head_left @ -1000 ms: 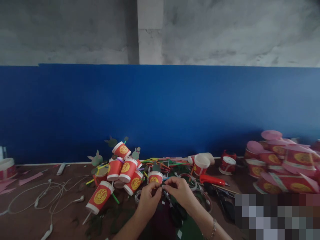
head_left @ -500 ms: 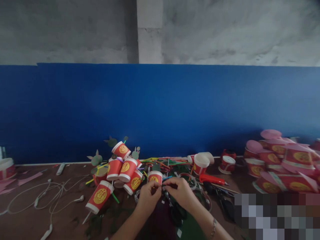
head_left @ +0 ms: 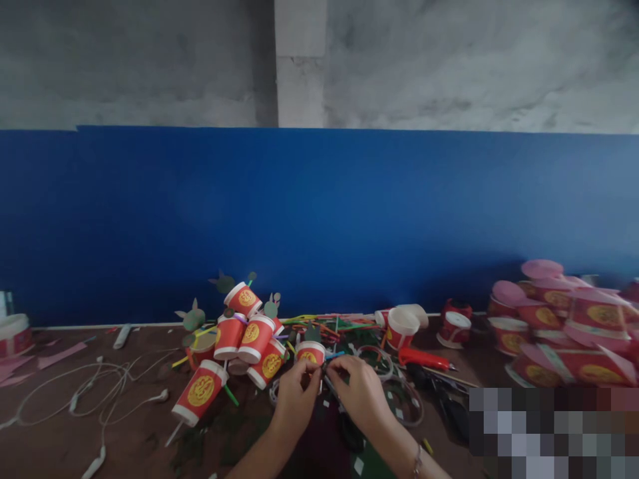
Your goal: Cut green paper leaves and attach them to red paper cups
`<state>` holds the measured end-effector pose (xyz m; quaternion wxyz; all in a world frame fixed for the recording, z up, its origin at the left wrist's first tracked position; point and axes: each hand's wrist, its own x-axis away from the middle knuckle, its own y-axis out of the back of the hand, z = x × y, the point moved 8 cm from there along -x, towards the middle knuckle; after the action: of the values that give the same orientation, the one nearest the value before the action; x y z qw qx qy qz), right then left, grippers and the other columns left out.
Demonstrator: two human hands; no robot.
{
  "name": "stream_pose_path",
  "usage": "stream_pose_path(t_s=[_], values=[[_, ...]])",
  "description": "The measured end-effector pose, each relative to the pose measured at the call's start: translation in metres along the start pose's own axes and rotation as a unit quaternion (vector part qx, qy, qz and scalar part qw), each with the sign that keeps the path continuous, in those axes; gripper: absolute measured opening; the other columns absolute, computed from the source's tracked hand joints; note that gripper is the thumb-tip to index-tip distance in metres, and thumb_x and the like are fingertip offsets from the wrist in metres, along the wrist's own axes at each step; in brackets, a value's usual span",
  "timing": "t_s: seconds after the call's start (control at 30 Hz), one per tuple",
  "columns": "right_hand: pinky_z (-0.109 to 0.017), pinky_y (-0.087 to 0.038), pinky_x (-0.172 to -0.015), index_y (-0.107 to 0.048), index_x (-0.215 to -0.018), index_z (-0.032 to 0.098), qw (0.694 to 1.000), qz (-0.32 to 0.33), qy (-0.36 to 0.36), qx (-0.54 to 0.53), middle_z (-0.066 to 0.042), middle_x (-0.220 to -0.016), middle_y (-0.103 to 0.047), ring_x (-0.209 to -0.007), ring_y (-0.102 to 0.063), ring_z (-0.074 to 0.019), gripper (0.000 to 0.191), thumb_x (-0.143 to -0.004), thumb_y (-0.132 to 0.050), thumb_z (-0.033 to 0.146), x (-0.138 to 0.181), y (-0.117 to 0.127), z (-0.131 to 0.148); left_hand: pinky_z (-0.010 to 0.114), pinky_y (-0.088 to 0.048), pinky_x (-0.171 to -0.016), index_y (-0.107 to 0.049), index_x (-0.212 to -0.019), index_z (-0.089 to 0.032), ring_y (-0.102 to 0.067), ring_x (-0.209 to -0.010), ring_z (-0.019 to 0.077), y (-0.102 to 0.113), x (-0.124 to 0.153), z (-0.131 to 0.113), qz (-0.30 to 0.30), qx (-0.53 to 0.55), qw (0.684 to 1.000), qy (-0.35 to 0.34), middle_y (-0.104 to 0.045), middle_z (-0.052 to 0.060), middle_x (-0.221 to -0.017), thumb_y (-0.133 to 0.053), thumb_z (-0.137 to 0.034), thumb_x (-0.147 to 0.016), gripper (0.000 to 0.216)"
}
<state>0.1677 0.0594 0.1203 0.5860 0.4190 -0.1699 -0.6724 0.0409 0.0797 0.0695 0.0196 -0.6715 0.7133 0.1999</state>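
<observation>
My left hand (head_left: 295, 394) and my right hand (head_left: 360, 391) meet low in the middle of the view, fingertips pinched together on a small dark piece that I cannot make out. Both hands hover just in front of a small red paper cup (head_left: 310, 352) with a gold emblem. A pile of similar red cups (head_left: 243, 336) on straws with green paper leaves lies to the left of my hands. Dark scissors (head_left: 349, 426) lie partly under my right hand.
White earphone cable (head_left: 90, 392) sprawls over the brown table at left. Coloured straws (head_left: 334, 324) lie along the blue wall (head_left: 319, 219). A red cutter (head_left: 424, 360), tape rolls (head_left: 379, 359) and more red cups with pink lids (head_left: 559, 326) crowd the right.
My hands have shifted slightly to the left and nearer the small red cup, still pinched together. The rest of the table is unchanged.
</observation>
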Motion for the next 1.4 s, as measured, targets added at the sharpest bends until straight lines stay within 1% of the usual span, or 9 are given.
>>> stream_pose_path(t_s=[0.47,0.83,0.97,1.03,1.1,1.17,1.23,1.3,1.4], values=[[-0.022,-0.040,-0.064,-0.070,-0.072,0.019,0.998,0.057,-0.003,-0.038,-0.005,-0.074,-0.070,-0.071,-0.061,-0.0175,0.024,-0.079,-0.047,0.021,-0.001,-0.010,-0.003,0.022,-0.044,-0.059,-0.060,-0.075,-0.018,-0.060,-0.063,0.0156,0.002,0.011,-0.031,-0.026,-0.142,0.981,-0.133,-0.065,0.004,-0.070,-0.045,-0.022,-0.085,0.019],[-0.022,-0.039,-0.058,-0.066,-0.064,0.016,0.996,0.030,-0.031,-0.083,-0.003,-0.064,-0.065,-0.062,-0.057,-0.0160,0.021,-0.073,-0.047,0.021,-0.004,-0.010,-0.008,0.022,-0.044,-0.058,-0.060,-0.074,-0.017,-0.059,-0.061,0.0148,0.002,0.010,-0.027,-0.028,-0.105,0.987,-0.115,-0.063,0.003,-0.067,-0.045,-0.024,-0.084,0.019],[-0.021,-0.035,-0.054,-0.064,-0.062,0.015,0.996,0.029,-0.057,-0.068,-0.001,-0.058,-0.062,-0.057,-0.054,-0.0138,0.021,-0.072,-0.048,0.024,-0.009,0.002,-0.018,0.020,-0.043,-0.050,-0.058,-0.075,-0.017,-0.055,-0.053,0.0127,0.010,0.006,-0.016,-0.063,-0.058,0.993,-0.082,-0.059,0.000,-0.061,-0.046,-0.027,-0.083,0.018],[-0.021,-0.031,-0.050,-0.062,-0.055,0.015,0.994,0.086,-0.060,-0.017,0.000,-0.051,-0.058,-0.051,-0.050,-0.0124,0.025,-0.073,-0.048,0.025,-0.009,0.002,-0.025,0.019,-0.041,-0.046,-0.058,-0.076,-0.016,-0.053,-0.049,0.0116,0.015,0.004,-0.012,-0.089,-0.046,0.992,-0.074,-0.057,-0.001,-0.058,-0.046,-0.027,-0.082,0.017],[-0.022,-0.027,-0.046,-0.058,-0.046,0.016,0.978,0.196,-0.059,0.038,0.000,-0.044,-0.054,-0.046,-0.047,-0.0118,0.030,-0.073,-0.049,0.026,-0.005,-0.009,-0.033,0.018,-0.039,-0.044,-0.058,-0.076,-0.016,-0.051,-0.046,0.0109,0.018,0.004,-0.011,-0.105,-0.052,0.990,-0.078,-0.055,-0.002,-0.055,-0.048,-0.026,-0.080,0.015],[-0.022,-0.028,-0.047,-0.062,-0.050,0.016,0.964,0.242,-0.055,0.091,-0.001,-0.048,-0.059,-0.049,-0.051,-0.0132,0.021,-0.068,-0.054,0.023,-0.003,-0.012,-0.043,0.018,-0.038,-0.043,-0.058,-0.074,-0.016,-0.048,-0.044,0.0103,0.017,0.004,-0.013,-0.108,-0.071,0.988,-0.089,-0.052,-0.003,-0.052,-0.049,-0.024,-0.079,0.013],[-0.023,-0.033,-0.055,-0.067,-0.065,0.017,0.970,0.188,-0.048,0.149,-0.004,-0.065,-0.067,-0.063,-0.058,-0.0164,0.015,-0.067,-0.053,0.015,-0.009,-0.005,-0.052,0.018,-0.039,-0.044,-0.058,-0.074,-0.016,-0.048,-0.044,0.0103,0.016,0.007,-0.016,-0.106,-0.091,0.985,-0.102,-0.051,-0.003,-0.051,-0.049,-0.024,-0.078,0.012],[-0.025,-0.036,-0.067,-0.068,-0.074,0.018,0.971,0.124,-0.048,0.200,-0.007,-0.079,-0.069,-0.078,-0.060,-0.0194,0.021,-0.070,-0.049,0.010,-0.015,0.000,-0.059,0.019,-0.041,-0.047,-0.058,-0.075,-0.016,-0.050,-0.046,0.0106,0.015,0.009,-0.018,-0.101,-0.101,0.983,-0.112,-0.054,-0.002,-0.054,-0.049,-0.023,-0.079,0.012],[-0.029,-0.035,-0.081,-0.069,-0.079,0.017,0.964,0.087,-0.050,0.247,-0.010,-0.093,-0.066,-0.095,-0.055,-0.0235,0.019,-0.073,-0.051,0.014,-0.018,-0.005,-0.071,0.019,-0.043,-0.049,-0.057,-0.076,-0.016,-0.050,-0.047,0.0105,0.014,0.010,-0.017,-0.092,-0.097,0.984,-0.117,-0.054,-0.002,-0.055,-0.047,-0.023,-0.080,0.013]])
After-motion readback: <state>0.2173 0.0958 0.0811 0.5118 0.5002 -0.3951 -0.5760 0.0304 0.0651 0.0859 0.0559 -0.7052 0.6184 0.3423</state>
